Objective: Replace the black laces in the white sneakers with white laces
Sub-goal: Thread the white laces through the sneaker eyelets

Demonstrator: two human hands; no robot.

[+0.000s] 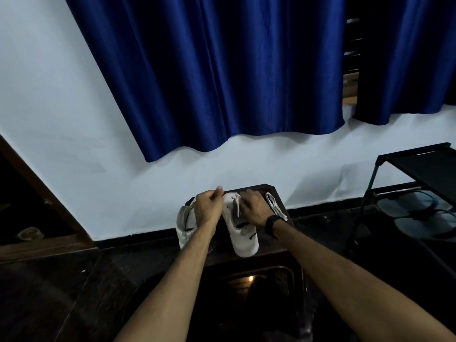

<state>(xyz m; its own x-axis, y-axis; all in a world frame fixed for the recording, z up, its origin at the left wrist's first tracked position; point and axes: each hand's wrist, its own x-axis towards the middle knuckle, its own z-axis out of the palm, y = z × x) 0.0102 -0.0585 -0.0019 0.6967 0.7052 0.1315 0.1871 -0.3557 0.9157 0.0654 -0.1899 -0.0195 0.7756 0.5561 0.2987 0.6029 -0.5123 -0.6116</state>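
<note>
Two white sneakers on a small dark table by the wall, toes toward the near edge. Right sneaker: a white lace hangs over its tongue. Right hand rests on its far end, fingers curled down at the eyelets; what they pinch, cannot tell. Left hand, over the left sneaker, fingers curled tight, thumb up. Spare white lace lies right of the shoes. Black wristband on right wrist. No brand or writing legible. Blue curtain hangs beyond.

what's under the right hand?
The right hand covers the right sneaker's lacing area; a white lace hangs beside its fingers. The eyelets beneath and any grip are hidden.
</note>
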